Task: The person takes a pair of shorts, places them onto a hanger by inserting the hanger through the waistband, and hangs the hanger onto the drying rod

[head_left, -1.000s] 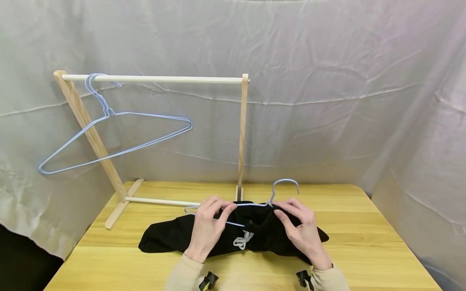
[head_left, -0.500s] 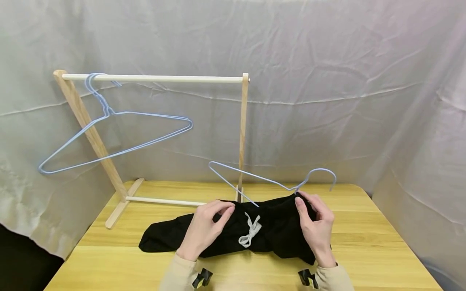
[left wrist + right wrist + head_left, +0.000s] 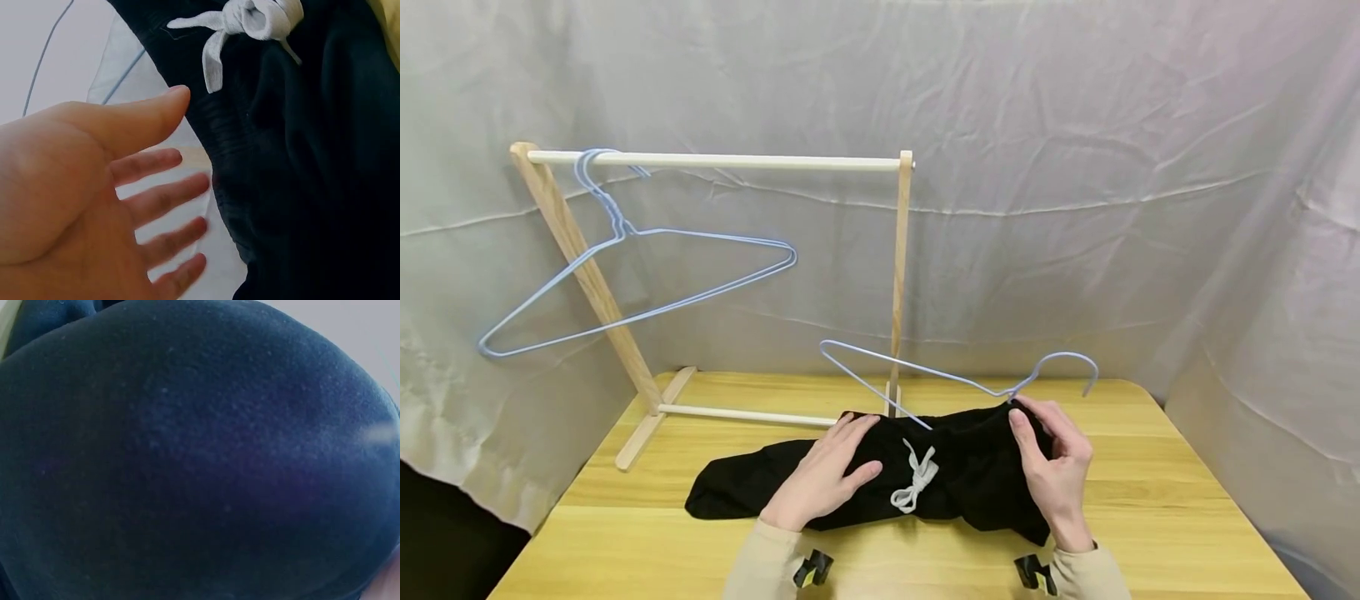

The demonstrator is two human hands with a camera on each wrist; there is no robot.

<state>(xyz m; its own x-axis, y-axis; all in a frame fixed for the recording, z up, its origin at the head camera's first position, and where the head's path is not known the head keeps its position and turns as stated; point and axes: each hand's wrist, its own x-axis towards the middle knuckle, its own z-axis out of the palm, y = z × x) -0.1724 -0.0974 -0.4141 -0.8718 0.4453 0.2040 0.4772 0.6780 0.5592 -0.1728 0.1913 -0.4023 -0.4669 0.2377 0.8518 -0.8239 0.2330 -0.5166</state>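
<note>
My right hand (image 3: 1058,468) pinches the black cloth (image 3: 981,467) at its waist, by a hanger's (image 3: 940,373) neck. Left hand (image 3: 820,482) spread, fingers near the same edge. Hanger partly inside the waist; hook and one end outside. White bow (image 3: 919,477) in front. Cloth on table (image 3: 1157,500); rack (image 3: 760,161) behind, blue hangers (image 3: 619,225) on it.
</note>
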